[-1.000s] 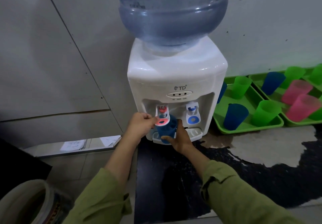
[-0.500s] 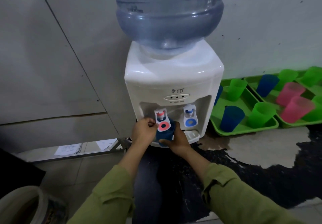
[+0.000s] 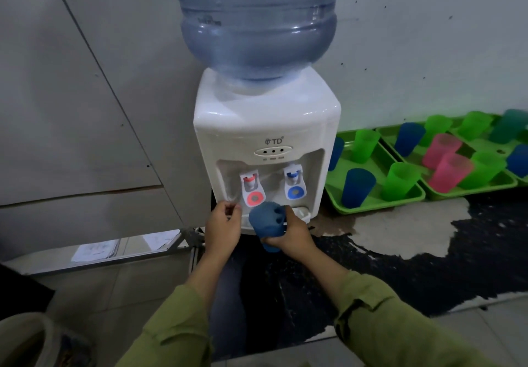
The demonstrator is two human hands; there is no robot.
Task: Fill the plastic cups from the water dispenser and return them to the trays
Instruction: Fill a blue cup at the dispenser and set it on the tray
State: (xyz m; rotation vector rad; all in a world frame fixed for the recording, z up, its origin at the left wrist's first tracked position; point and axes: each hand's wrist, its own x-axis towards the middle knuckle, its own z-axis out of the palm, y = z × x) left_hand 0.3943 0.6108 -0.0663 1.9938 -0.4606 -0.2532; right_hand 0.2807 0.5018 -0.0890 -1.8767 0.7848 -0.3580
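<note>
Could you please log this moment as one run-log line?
stage: at dispenser | right grip: holds blue cup below red tap | left grip: curled, empty, beside tap | green trays: other cups standing

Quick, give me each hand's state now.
Left hand: fingers curled, nothing visibly held.
Right hand: gripping the blue cup.

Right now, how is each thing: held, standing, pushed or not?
blue cup, held by the right hand in front of the dispenser; water inside can't be seen.
right hand, gripping the blue cup.
left hand, fingers curled, holding nothing.
red tap, no cup against its lever.
blue tap, untouched.
water bottle, upside down on the dispenser.
tray cups, standing upright.
</note>
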